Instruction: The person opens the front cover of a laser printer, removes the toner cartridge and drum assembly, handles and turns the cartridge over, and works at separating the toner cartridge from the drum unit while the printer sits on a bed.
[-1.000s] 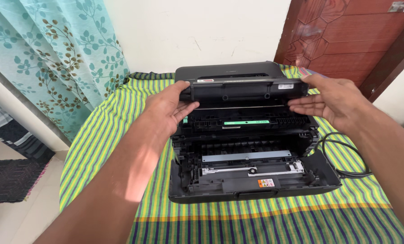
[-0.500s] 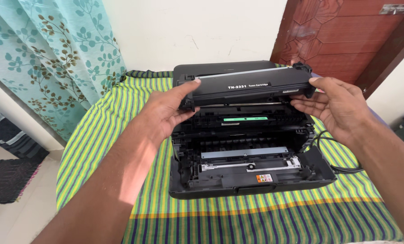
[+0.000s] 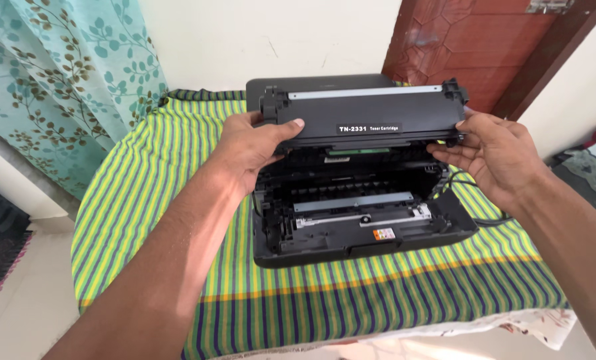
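Note:
A long black toner cartridge [image 3: 365, 115] with a white label strip hangs level above an open black printer [image 3: 358, 220]. My left hand [image 3: 255, 150] grips the cartridge's left end, thumb on its front face. My right hand [image 3: 495, 153] holds its right end with the fingertips. The printer's front cover is folded down, and its inner bay with metal rails and rollers lies exposed below the cartridge.
The printer sits on a table under a green, yellow and purple striped cloth [image 3: 158, 200]. A black cable [image 3: 471, 193] runs off the printer's right side. A teal leaf-print curtain [image 3: 58, 87] hangs at left, a dark wooden door [image 3: 491, 47] behind.
Both hands have lifted the cartridge up and out of the printer's bay; it now sits higher and closer to me, with its front face turned toward the camera.

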Demonstrator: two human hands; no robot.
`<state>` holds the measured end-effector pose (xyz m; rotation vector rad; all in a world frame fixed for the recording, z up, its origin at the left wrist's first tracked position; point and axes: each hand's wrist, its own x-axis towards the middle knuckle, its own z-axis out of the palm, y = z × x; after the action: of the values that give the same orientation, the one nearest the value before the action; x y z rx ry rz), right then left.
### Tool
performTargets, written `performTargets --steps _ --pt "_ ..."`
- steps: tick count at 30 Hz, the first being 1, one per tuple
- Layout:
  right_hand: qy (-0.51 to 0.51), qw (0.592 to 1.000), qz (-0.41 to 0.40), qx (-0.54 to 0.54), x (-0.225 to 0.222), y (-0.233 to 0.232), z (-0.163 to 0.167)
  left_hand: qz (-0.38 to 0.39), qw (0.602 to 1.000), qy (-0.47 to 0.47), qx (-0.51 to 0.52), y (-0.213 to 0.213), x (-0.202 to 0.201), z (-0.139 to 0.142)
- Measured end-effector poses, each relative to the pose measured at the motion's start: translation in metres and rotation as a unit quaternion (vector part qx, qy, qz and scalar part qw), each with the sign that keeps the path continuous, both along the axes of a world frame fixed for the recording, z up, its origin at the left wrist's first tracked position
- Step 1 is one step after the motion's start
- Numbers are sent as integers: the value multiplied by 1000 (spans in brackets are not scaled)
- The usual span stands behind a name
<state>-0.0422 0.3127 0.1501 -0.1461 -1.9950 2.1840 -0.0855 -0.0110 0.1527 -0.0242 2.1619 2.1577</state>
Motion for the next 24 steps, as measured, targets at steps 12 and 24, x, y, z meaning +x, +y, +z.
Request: performTargets --steps 12,24 --pt "16 999 30 -2 13 3 -8 45 997 64 -4 0 26 5" --pt "-9 995 73 66 0 35 -8 83 991 102 -1 37 57 -5"
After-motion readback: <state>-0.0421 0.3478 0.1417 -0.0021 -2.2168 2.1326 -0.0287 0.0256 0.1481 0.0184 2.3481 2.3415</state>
